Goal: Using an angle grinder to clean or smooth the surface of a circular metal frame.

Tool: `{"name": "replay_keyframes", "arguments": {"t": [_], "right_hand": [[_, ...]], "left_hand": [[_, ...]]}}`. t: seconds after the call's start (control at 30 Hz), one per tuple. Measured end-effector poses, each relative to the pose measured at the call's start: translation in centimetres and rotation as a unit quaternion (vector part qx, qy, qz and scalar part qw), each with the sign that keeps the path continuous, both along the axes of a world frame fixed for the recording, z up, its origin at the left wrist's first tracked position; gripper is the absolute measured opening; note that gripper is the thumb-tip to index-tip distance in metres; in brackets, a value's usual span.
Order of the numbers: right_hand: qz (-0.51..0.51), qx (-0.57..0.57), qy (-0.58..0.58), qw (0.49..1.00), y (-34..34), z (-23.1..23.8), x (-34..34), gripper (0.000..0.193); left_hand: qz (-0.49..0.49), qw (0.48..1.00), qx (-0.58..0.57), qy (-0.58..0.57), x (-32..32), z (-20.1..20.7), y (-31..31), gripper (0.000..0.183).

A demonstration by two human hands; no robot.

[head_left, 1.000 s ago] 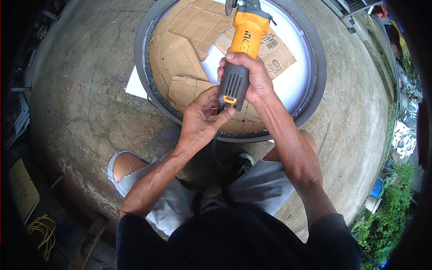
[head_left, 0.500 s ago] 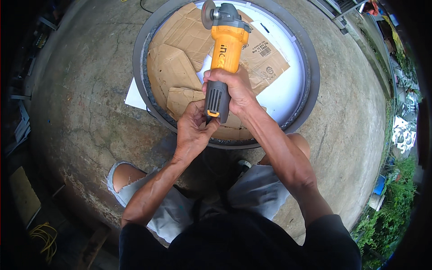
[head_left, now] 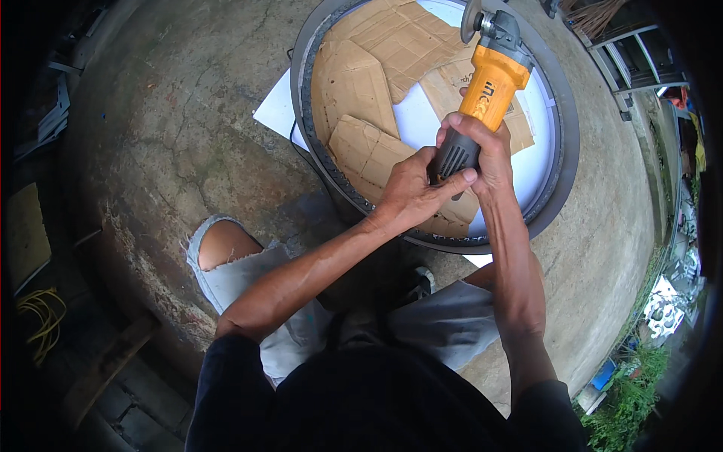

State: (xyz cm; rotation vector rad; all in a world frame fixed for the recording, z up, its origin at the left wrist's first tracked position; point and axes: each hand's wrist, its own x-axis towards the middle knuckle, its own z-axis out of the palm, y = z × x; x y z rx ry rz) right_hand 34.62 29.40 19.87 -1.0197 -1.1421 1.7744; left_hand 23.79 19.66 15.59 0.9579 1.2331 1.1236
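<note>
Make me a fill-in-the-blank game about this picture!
1. The hand nearer the grinding disc is the person's ____ one.
2. The hand at the rear end of the angle grinder is the person's ____ one.
3. Inside the gray ring lie flat brown pieces of ____.
4. The leafy plants at the lower right are ____.

Missing words: right; left; cardboard; green.
</note>
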Motion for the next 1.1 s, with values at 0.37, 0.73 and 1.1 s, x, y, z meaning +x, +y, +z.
{"name": "replay_keyframes", "arguments": {"t": [0.37,0.73,1.1], "right_hand": [[-0.060,-0.082,-0.013,0.995,-4.4,1.7,-1.2,0.043],[0.027,-0.014,-0.289,0.957,-3.7,6.7,0.2,0.036],[0.263,0.190,-0.489,0.810,1.0,-1.9,1.7,0.044]], "left_hand": [[0.036,0.991,0.043,-0.123,1.0,-1.5,-4.2,0.042],[-0.008,0.924,0.064,-0.378,2.4,1.0,-5.0,0.070],[0.055,0.936,-0.055,-0.344,3.6,-3.6,-2.5,0.074]]}}
